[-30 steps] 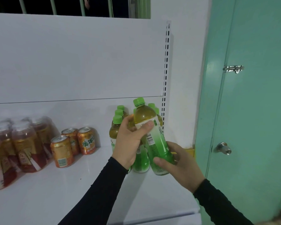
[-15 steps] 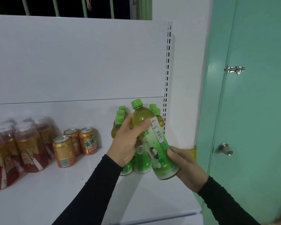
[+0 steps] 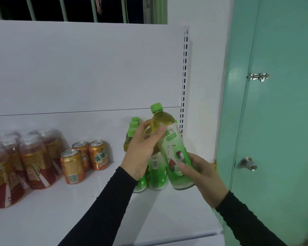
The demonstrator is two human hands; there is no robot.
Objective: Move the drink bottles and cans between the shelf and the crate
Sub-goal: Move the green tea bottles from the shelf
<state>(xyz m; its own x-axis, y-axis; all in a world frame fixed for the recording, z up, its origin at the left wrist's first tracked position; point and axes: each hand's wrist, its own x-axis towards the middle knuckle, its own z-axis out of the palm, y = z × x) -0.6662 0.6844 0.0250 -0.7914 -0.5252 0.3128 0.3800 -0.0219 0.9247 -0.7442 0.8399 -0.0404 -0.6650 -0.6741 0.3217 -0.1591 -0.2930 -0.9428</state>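
1. A green tea bottle point(image 3: 171, 148) with a green cap is being held by both hands just above the white shelf point(image 3: 78, 210), at its right end; it is tilting, cap leaning to the far left and base toward the near right
2. The left hand point(image 3: 140, 153) is gripping the bottle's upper part, thumb lying across the top of the label and the fingers curling round the far side
3. The right hand point(image 3: 201, 176) is clasping the lower part, fingers wrapping over the label near the base
4. Both forearms are wearing black sleeves point(image 3: 105, 206)
5. Just behind the held bottle, more green-capped tea bottles point(image 3: 155, 174) are standing upright in a tight group on the shelf, partly hidden by the left hand
6. To the left of that group, three orange cans point(image 3: 73, 166) are standing close together, one nearer than the other two
7. Further left, shrink-wrapped red-labelled bottles point(image 3: 25, 162) are sitting in a cluster at the frame's left edge
8. A slotted white upright point(image 3: 185, 77) is running along the shelf's right side
9. To the right, a green door point(image 3: 283, 112) is showing a metal latch point(image 3: 258, 76) above a round knob point(image 3: 247, 163)
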